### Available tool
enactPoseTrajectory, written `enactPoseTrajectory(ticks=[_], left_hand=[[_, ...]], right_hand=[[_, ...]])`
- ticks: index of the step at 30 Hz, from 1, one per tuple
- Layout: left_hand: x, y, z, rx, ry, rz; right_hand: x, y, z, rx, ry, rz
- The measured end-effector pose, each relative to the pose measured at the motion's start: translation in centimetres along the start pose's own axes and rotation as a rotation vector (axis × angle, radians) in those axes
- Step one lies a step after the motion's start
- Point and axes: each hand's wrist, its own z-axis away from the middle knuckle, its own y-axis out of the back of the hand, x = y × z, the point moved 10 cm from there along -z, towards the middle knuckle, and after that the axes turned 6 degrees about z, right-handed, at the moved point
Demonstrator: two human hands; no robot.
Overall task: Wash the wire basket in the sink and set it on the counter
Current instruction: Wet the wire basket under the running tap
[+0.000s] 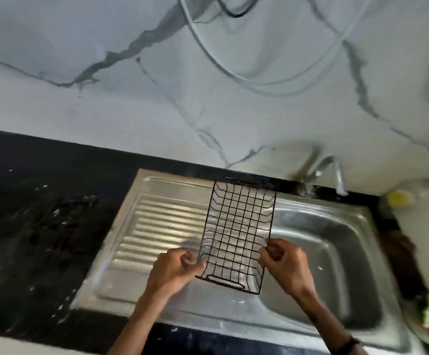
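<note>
One black wire basket [237,234] hangs in the air at 6 o'clock in the view, over the seam between the ribbed drainboard [157,231] and the sink [336,252]. Two hands hold it at its near end: the left hand [173,271] pinches the left rim, fingers curled, and the right hand [285,265] pinches the right rim the same way. One tap [333,170] stands at 1 o'clock from the basket. The steel unit sits in a black counter [34,226] flecked with white, below a white marble wall [208,98] veined grey. One yellow blurred thing [399,198] lies at 3 o'clock
</note>
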Motion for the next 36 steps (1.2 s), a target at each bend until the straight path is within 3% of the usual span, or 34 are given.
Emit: enactPoseTrajectory(ticks=[2, 3, 7, 9, 12, 17, 24, 28, 30, 33, 36], left_hand=[[2.5, -3.8, -0.1, 0.005, 0.108, 0.042], [3.8, -6.6, -0.1, -0.015, 0.184, 0.176], [8.6, -16.6, 1.4, -0.136, 0.504, 1.001], [10.8, -20.4, 2.4, -0.096, 0.644, 1.43], [14.5, -23.4, 3.4, -0.079, 0.762, 1.834], [17.6, -25.1, 2.7, -0.035, 0.743, 2.005], [18.6, -26.6, 2.1, -0.264, 0.697, 1.917], [17.4, -27.8, 1.7, -0.196, 0.796, 1.816], [16.9, -28.2, 1.8, -0.203, 0.817, 1.827], [16.2, -27.9, 1.2, -0.178, 0.808, 1.879], [16.7, -27.5, 1.3, -0.151, 0.788, 1.907]], right_hand=[[2.7, 3.7, 0.3, 0.087, 0.013, -0.034], [4.1, 6.1, 0.5, 0.137, 0.031, -0.053], [9.7, 11.2, 0.5, 0.17, 0.034, -0.126], [13.0, 13.1, 0.5, 0.173, 0.013, -0.135], [15.6, 14.0, 0.3, 0.146, 0.036, -0.093], [20.2, 13.3, -0.9, 0.061, 0.097, 0.015], [24.9, 13.8, -1.9, 0.132, -0.014, 0.052], [25.2, 13.1, -3.2, 0.032, -0.035, 0.115], [25.3, 12.6, -5.0, -0.105, -0.056, 0.128], [25.3, 14.3, -7.9, -0.185, -0.148, -0.025], [23.0, 18.1, -11.9, -0.031, -0.189, -0.24]])
